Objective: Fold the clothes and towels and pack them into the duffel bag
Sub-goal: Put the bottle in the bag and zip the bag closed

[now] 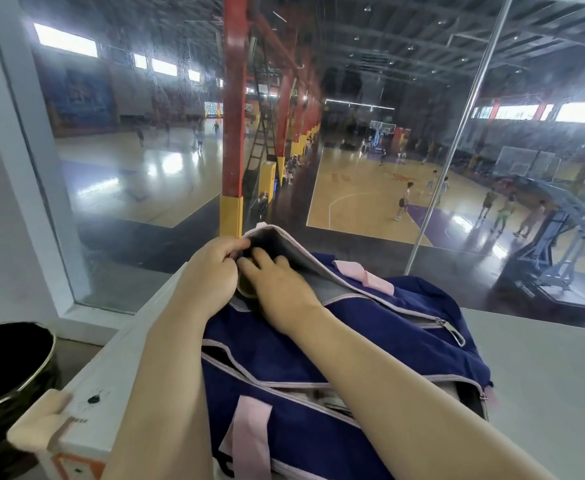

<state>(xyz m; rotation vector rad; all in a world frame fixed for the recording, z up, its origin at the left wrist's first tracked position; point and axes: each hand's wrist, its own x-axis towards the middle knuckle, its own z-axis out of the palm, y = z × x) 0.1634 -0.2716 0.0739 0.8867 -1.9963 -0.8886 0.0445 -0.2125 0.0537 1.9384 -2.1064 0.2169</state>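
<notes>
L hand [211, 268] fingers pinch bag flap [284, 244]; R hand [277, 282] fingers straight inside.

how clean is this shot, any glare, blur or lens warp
Head view: wide-angle warp bends the window frame; the glass is streaked and hazy, with glare patches on the court floor; the hands and duffel bag are sharp, evenly lit.
</notes>
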